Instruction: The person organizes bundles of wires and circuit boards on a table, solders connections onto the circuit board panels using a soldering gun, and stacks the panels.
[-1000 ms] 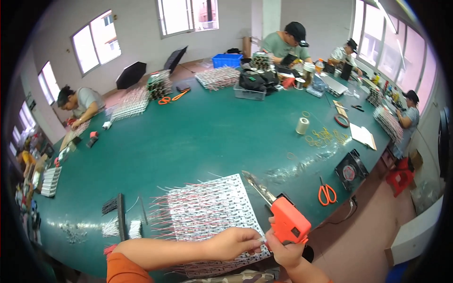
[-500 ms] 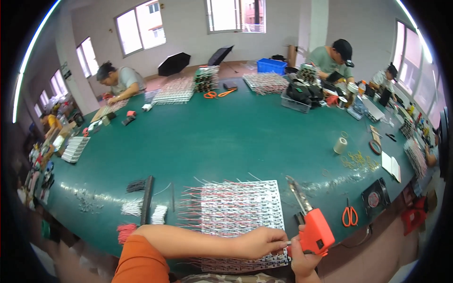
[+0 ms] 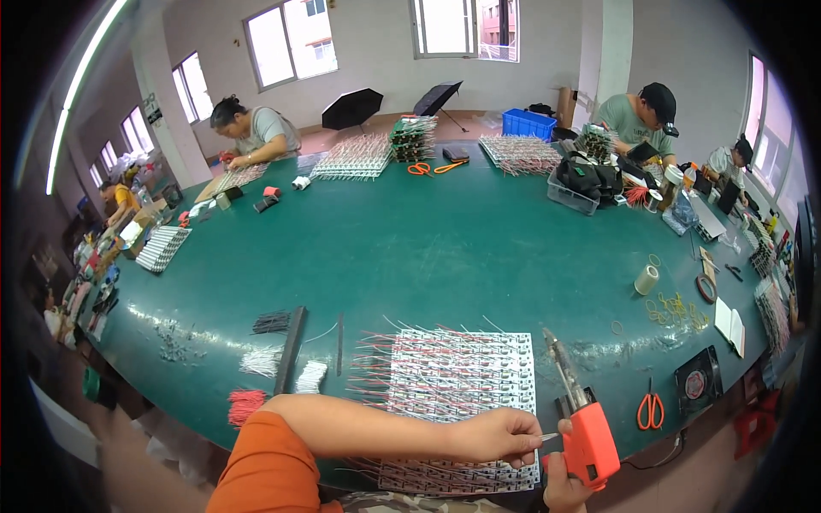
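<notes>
My right hand (image 3: 566,489) is wrapped round a red soldering gun (image 3: 592,445), whose metal barrel and tip point away from me. The left forearm crosses over a white panel of circuit boards (image 3: 462,368) with many red and white wires standing off it. At the panel's right edge my left hand (image 3: 505,434) is pinched shut on a thin whitish piece (image 3: 547,437), too small to name, which sticks out towards the red gun body. Left of the panel lie bundles of red wires (image 3: 247,406), white wires (image 3: 261,361) and black wires (image 3: 272,322), with a dark bar (image 3: 291,349) beside them.
Orange-handled scissors (image 3: 650,410) and a black fan (image 3: 701,381) lie to the right. Beyond them are a spool (image 3: 646,280), yellow rubber bands (image 3: 677,309) and a notebook (image 3: 729,326). Co-workers sit round the green table (image 3: 410,248), with more wired panels and a blue crate (image 3: 528,124) at the far side.
The whole view has shifted, so things sit further right. My left hand has turned slightly, and the whitish piece in its fingers now shows more plainly. The soldering gun stays in my right hand.
</notes>
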`<action>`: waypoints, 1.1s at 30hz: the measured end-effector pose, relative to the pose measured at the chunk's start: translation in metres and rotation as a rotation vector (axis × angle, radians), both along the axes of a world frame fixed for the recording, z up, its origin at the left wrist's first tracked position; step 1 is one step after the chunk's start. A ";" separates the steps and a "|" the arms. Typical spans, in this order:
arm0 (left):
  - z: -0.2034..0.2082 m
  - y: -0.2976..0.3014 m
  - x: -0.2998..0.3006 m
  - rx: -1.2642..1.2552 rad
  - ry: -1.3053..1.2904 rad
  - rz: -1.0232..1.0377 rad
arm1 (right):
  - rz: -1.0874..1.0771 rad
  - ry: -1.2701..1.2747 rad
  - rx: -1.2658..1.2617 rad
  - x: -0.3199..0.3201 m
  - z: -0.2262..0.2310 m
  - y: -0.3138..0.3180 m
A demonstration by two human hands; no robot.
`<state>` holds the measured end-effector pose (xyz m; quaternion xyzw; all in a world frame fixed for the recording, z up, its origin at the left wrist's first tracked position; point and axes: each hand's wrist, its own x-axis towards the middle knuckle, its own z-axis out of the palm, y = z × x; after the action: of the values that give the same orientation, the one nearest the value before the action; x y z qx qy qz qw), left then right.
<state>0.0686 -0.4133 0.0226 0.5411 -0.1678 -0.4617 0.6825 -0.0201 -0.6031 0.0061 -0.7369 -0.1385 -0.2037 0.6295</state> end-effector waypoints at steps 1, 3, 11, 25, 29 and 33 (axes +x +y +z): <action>-0.001 0.000 0.000 -0.031 0.007 -0.003 | 0.000 0.002 0.002 0.000 0.002 0.000; -0.001 0.001 0.001 -0.024 0.003 0.009 | 0.003 -0.091 -0.142 0.004 0.009 0.000; 0.034 0.032 0.039 0.202 -0.293 0.239 | -0.074 -0.032 0.182 0.004 -0.014 -0.019; 0.029 0.056 0.094 0.355 -0.295 0.555 | -0.152 0.186 0.363 -0.004 -0.004 -0.039; 0.031 0.050 0.097 0.419 -0.288 0.515 | -0.152 0.223 0.360 -0.006 -0.007 -0.048; 0.021 0.039 0.090 0.541 -1.291 0.392 | -0.152 0.276 0.412 -0.002 -0.001 -0.051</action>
<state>0.1590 -0.3745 0.0440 0.8756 -0.3173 0.0550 0.3600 -0.0223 -0.6542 0.0055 -0.6222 0.0492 -0.1719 0.7622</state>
